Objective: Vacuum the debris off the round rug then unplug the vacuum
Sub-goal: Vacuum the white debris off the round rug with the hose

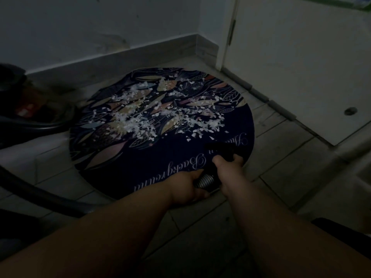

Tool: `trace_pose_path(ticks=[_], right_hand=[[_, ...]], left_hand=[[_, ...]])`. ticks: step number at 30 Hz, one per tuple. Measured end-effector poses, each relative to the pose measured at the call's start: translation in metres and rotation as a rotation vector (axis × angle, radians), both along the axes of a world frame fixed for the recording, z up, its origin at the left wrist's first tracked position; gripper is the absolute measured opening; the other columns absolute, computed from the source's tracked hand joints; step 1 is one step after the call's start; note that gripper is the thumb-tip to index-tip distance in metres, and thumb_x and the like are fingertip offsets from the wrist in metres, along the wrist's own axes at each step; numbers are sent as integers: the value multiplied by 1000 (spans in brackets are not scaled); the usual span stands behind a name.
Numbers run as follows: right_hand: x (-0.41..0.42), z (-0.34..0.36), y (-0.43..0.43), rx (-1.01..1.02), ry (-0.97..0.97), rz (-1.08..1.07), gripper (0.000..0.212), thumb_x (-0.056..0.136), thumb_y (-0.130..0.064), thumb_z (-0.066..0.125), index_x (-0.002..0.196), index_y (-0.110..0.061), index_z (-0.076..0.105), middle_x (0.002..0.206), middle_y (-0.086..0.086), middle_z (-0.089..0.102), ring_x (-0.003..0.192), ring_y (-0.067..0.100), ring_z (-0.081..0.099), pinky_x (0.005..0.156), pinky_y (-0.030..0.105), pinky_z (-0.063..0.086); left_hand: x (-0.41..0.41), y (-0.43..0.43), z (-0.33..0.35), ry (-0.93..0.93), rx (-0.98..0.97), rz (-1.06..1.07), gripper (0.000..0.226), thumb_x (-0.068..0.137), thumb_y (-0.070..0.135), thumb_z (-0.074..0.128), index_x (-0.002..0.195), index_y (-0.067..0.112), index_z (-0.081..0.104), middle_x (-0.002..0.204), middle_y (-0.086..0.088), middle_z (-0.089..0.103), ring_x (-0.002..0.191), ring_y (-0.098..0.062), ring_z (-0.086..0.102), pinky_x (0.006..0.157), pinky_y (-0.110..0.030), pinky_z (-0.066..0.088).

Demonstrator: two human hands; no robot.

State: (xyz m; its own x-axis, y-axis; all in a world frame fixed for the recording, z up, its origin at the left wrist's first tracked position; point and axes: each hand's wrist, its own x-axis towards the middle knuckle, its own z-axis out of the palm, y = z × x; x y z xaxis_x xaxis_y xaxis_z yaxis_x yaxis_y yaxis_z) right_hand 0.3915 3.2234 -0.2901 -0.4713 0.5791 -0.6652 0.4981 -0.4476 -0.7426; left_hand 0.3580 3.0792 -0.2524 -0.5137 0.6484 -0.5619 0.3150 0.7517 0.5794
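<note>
A round dark rug (140, 163) with a leaf pattern and white script lies on the tiled floor. White scraps of debris (160, 115) cover its middle and far half. My right hand (228, 167) grips the black nozzle (220, 148), whose mouth rests on the rug's near right part, just short of the debris. My left hand (186, 187) holds the ribbed silver hose (204, 181) right behind it. The dark hose (40, 193) curves off to the left toward the vacuum body (22, 97), dim at the left edge. No plug or socket shows.
A white wall with a grey skirting board (112, 57) runs behind the rug. A white door (301, 63) stands at the right, its lower edge close to the rug. Grey floor tiles (281, 177) surround the rug. The room is dim.
</note>
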Motion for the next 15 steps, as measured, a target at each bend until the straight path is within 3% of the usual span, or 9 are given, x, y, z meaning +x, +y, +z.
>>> trace_pose_path(ticks=[7, 13, 15], right_hand=[[-16, 3, -20, -86, 11, 129, 92, 83, -37, 71, 149, -50, 8, 141, 8, 45, 116, 34, 52, 95, 58, 48], [-21, 2, -16, -102, -9, 201, 99, 88, -32, 69, 150, -53, -5, 145, 8, 43, 111, 31, 55, 85, 49, 54], [-27, 0, -15, -108, -6, 217, 98, 89, -33, 68, 149, -53, -7, 147, 8, 41, 113, 32, 55, 90, 52, 53]], left_hand=[[-14, -20, 3, 8, 28, 83, 67, 87, 37, 63, 145, 31, 30, 137, -2, 49, 120, -16, 49, 93, -16, 33], [-18, -15, 0, 6, 21, 97, 68, 87, 35, 64, 146, 31, 28, 135, -2, 50, 118, -16, 50, 89, -17, 34], [-19, -15, 0, 7, 16, 102, 70, 87, 36, 63, 147, 31, 26, 135, -3, 50, 118, -17, 50, 90, -18, 36]])
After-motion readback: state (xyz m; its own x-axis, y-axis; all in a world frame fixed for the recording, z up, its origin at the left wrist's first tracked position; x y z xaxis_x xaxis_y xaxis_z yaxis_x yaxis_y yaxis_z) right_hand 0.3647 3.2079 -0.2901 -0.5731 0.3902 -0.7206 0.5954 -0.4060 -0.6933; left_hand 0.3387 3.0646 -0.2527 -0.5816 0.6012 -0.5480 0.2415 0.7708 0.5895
